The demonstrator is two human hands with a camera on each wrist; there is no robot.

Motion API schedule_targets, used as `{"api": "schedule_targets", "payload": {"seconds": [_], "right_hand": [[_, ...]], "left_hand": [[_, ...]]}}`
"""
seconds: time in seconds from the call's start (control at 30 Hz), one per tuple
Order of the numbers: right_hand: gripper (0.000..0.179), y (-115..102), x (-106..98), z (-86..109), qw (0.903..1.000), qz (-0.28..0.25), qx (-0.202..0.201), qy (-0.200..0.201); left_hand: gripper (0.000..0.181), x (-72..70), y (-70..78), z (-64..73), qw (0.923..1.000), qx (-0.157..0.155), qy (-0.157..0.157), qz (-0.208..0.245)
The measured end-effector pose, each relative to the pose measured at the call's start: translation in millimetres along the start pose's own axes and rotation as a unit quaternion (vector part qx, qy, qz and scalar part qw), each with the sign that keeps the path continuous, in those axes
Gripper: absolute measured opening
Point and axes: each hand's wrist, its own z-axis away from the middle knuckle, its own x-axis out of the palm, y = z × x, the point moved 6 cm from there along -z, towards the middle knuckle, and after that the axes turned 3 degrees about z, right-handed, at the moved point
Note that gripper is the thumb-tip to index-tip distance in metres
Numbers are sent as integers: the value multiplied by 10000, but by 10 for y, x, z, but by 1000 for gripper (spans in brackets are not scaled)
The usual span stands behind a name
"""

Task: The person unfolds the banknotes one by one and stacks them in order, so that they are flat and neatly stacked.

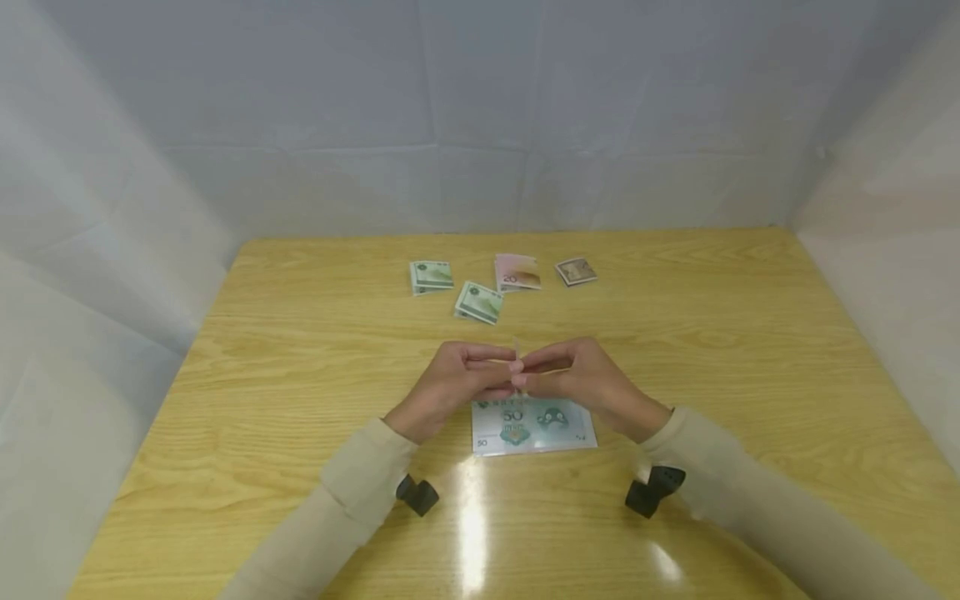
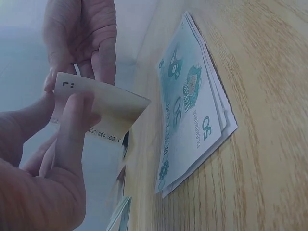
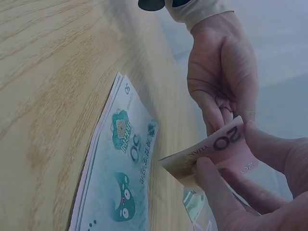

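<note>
Both hands meet over the table, holding a folded pink-brown 20 yuan play banknote [image 3: 185,161] between them. My left hand [image 1: 457,379] pinches one side of the note with thumb and fingers. Opposite it, my right hand [image 1: 588,379] pinches the other side. Seen from the left wrist, the pale side of the folded note [image 2: 113,103] bears small print and has a bent crease. Just below the hands lies a small stack of green 50 play banknotes [image 1: 536,429], flat and unfolded, its far edge partly hidden by the hands in the head view.
Farther back lie two folded green notes [image 1: 433,275] [image 1: 480,302], a folded pink 20 note [image 1: 517,271] and a small folded brown note [image 1: 576,271]. The wooden table [image 1: 300,375] is bordered by hanging white cloth [image 1: 480,183] at the back and sides.
</note>
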Motion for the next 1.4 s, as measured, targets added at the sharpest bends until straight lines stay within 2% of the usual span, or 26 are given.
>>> {"api": "schedule_targets", "payload": {"seconds": [0.27,0.47,0.83,1.13,1.4], "right_hand": [[43,-20,3,23,9999,-119,47,-81],[44,-27,-14,53,9996,-215,76,-140],[46,-4,-134,129,9995,-86,300,-51],[31,124,-286,159,9993,-128,334,125],[31,234,-370,175,9989,-116,439,127]], "left_hand": [[42,12,14,17,9999,79,-115,64],[33,15,24,25,9998,82,-168,-82],[30,-2,43,68,9994,-103,64,-310],[28,-65,27,133,9989,-170,159,-396],[24,-144,-25,167,9963,-221,237,-795]]}}
